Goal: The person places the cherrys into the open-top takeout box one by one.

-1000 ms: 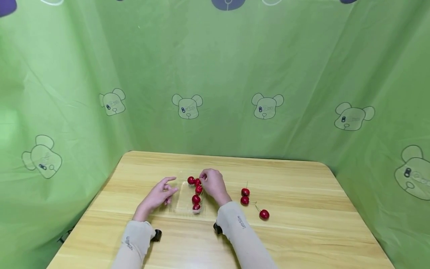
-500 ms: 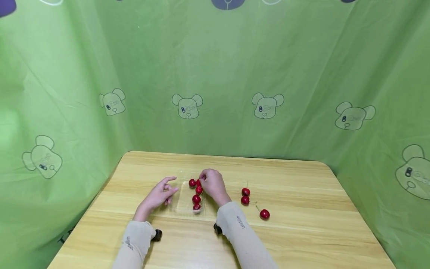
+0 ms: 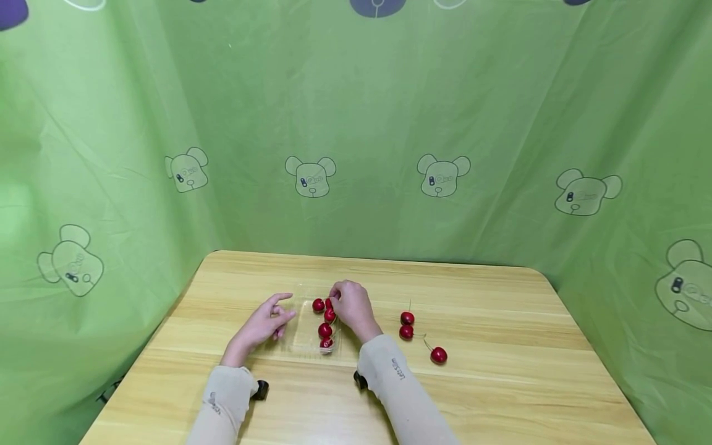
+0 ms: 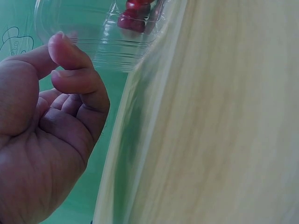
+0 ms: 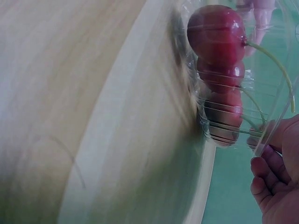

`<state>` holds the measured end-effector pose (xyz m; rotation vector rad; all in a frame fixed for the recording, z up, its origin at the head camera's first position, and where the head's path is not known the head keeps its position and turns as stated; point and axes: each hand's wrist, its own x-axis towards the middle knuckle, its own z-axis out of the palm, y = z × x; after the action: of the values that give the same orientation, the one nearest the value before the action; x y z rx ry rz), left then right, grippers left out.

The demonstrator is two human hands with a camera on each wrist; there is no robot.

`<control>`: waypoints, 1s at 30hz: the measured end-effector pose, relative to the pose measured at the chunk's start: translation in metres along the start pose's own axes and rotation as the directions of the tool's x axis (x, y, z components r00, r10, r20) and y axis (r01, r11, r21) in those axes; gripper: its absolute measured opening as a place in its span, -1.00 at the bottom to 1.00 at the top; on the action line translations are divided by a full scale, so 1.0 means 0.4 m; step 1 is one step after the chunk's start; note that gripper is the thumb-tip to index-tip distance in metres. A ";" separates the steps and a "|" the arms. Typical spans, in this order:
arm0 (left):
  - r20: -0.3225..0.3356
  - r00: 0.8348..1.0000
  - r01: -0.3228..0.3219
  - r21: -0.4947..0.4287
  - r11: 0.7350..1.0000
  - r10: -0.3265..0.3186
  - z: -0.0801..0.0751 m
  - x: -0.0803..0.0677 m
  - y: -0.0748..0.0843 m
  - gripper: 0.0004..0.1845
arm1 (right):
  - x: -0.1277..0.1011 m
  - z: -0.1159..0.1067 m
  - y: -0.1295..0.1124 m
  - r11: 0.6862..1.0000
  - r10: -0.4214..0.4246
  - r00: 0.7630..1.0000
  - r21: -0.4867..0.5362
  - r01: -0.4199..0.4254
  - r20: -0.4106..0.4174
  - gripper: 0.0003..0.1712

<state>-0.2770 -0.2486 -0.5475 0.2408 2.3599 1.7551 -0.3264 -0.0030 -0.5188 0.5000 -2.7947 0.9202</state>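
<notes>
A clear plastic container (image 3: 303,330) stands on the table with several red cherries (image 3: 325,330) along its right side. My right hand (image 3: 354,309) is at the container's far right, its thumb and forefinger pinching by a cherry's stem (image 5: 258,122) inside the rim; the fingertips are partly hidden. Beside the left wall, my left hand (image 3: 260,324) holds nothing, its forefinger extended and the other fingers loosely bent. In the left wrist view its fingertips (image 4: 63,44) come close to the container wall; contact cannot be told.
To the right of the right hand, three loose cherries with stems lie on the wooden table (image 3: 512,346): two together (image 3: 406,325) and one nearer (image 3: 438,355). A green curtain (image 3: 367,228) hangs behind the table and at both sides.
The far left cherry in the container has shifted slightly toward the near side. Both hands stay almost where they were.
</notes>
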 end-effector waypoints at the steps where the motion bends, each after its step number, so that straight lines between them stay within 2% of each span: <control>1: 0.000 1.000 0.002 -0.002 1.000 -0.002 0.000 0.000 0.001 -0.27 | 0.000 0.001 0.001 1.000 -0.003 1.000 -0.009 0.003 -0.004 -0.91; 18: 0.003 1.000 0.005 0.003 1.000 -0.005 0.007 -0.004 0.005 -0.26 | -0.006 0.005 -0.001 0.999 0.005 0.999 -0.048 -0.007 -0.044 -0.91; 30: 0.002 1.000 0.004 0.005 1.000 -0.004 0.002 -0.002 0.002 -0.29 | -0.011 -0.004 0.003 1.000 0.002 0.998 0.012 -0.001 -0.068 -0.88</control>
<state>-0.2759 -0.2479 -0.5467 0.2383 2.3615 1.7463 -0.3226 -0.0001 -0.5194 0.4596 -2.7304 0.9366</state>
